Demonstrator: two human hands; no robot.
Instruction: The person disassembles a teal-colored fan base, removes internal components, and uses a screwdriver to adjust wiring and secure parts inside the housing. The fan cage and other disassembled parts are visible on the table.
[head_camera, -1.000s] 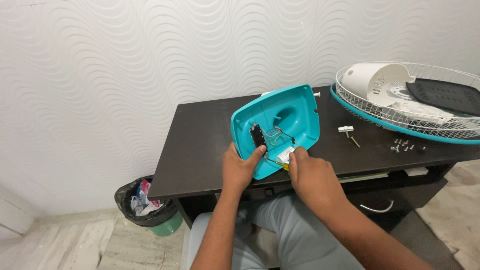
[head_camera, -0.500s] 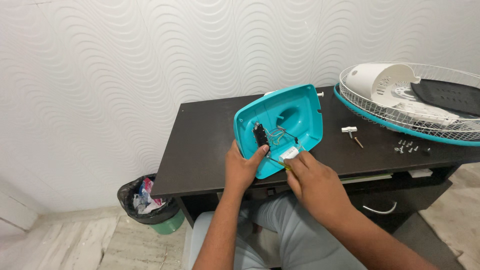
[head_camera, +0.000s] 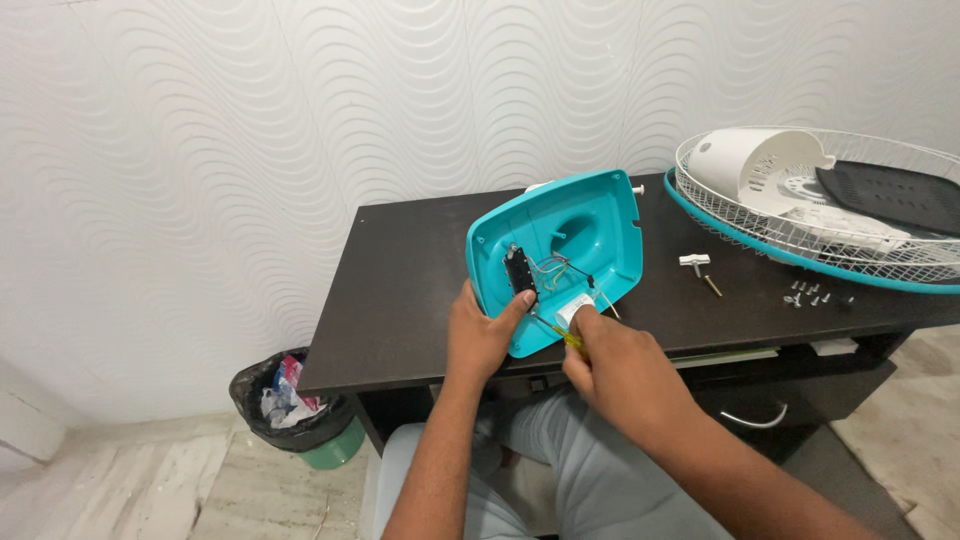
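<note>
1. The person is sitting at the dark desk and working on the turquoise fan base, which is lying hollow side up near the desk's front edge — its cover seems to be off already, since the black switch block and thin coloured wires are showing inside.

2. The left hand is gripping the base's near-left rim, thumb curled over the edge beside the switch block, fingers wrapped underneath and out of sight.

3. The right hand is closed around a small yellow-handled screwdriver, its tip reaching into the shell beside a white label.

4. How far along this is, I am judging only from what is lying about: the caged fan head is resting apart at the desk's right end, a white-headed bolt and a scatter of small screws are lying loose between — so the stripping-down looks largely done, with the work inside the base under way.

5. The base is sitting tilted, its near edge lifted by the left hand, open face turned toward the person; its long axis is running from the near-left corner up to the far-right one.
</note>
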